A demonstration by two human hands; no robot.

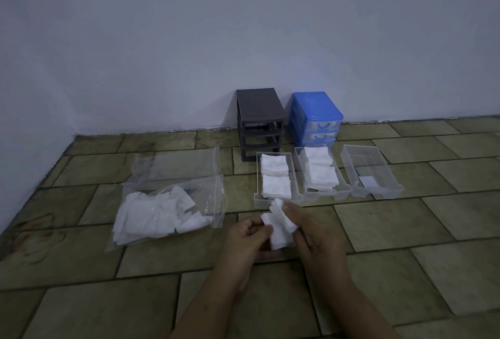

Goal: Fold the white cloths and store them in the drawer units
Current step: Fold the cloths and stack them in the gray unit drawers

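Both hands hold one small white cloth (278,226) above the floor, partly folded. My left hand (244,241) pinches its left edge and my right hand (311,230) grips its right side. A clear plastic bag (173,198) to the left holds several unfolded white cloths. Three clear drawers lie pulled out on the floor: the left drawer (258,176) and the middle drawer (300,173) hold folded white cloths, and the right drawer (389,173) holds only one flat white piece. Behind them stand a grey drawer unit (258,111) with bare slots and a blue drawer unit (315,114).
The floor is tan stone-pattern tile (405,230). A pale wall (243,27) runs behind the drawer units, with a corner at the far left. Both forearms reach in from the bottom edge.
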